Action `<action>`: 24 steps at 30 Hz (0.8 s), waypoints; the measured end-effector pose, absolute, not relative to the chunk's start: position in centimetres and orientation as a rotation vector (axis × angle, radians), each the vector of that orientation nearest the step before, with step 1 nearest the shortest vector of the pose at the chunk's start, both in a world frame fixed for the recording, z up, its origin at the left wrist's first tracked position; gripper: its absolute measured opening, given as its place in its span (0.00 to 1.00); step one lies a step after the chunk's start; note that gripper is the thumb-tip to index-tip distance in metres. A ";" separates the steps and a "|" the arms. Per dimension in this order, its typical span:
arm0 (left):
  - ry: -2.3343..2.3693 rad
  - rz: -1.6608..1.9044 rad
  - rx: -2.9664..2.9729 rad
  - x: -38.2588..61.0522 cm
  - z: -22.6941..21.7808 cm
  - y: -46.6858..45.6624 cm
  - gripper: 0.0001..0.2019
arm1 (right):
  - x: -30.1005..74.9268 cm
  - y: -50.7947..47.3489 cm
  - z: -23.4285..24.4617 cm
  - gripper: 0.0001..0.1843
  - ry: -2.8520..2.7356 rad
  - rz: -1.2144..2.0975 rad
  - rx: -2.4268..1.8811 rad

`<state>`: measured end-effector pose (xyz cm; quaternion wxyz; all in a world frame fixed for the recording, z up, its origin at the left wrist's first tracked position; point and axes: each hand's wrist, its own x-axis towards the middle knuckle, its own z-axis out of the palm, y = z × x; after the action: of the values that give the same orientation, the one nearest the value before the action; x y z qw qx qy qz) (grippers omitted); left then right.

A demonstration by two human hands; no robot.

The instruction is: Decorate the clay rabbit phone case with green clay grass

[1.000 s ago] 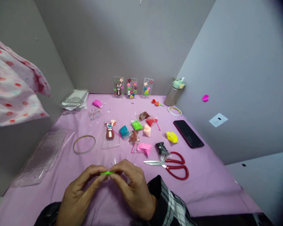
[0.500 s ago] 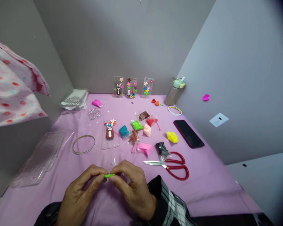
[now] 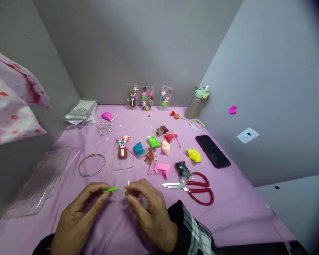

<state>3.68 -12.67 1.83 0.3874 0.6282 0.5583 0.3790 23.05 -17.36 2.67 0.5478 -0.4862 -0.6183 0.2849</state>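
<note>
1. Left hand (image 3: 78,214) of mine, in the head view, pinches a green strip (image 3: 111,190) between thumb and fingertips, on my side of the rabbit case (image 3: 127,164).
2. My right hand (image 3: 152,212) is nearer me than that case and right of it, thumb and forefinger close; I can't tell whether they touch.
3. Right of the case lie red-handled scissors (image 3: 185,188); left, a hoop (image 3: 81,170).
</note>
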 end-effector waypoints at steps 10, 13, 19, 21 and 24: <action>1.440 0.946 1.801 1.3 3.5 -8.3 0.17 | 24.9 -16.5 5.5 0.10 -2.087 0.383 -1.088; 1.374 1.010 1.872 3.2 5.2 -6.8 0.17 | 25.4 -15.6 6.3 0.12 -2.265 0.273 -1.052; 1.182 1.007 1.994 6.7 4.1 -4.2 0.10 | 26.0 -13.9 6.6 0.13 -2.278 0.204 -1.069; 1.158 0.995 2.005 6.8 2.7 -3.7 0.09 | 26.2 -13.5 6.3 0.12 -2.237 0.225 -1.068; 1.136 0.999 2.051 6.5 0.9 -3.2 0.10 | 26.3 -13.1 5.5 0.12 -2.147 0.201 -1.051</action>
<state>6.46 -3.25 0.92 0.2922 0.7697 0.4262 0.3749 26.29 -13.12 5.51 0.3629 -0.4081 -0.8341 0.0780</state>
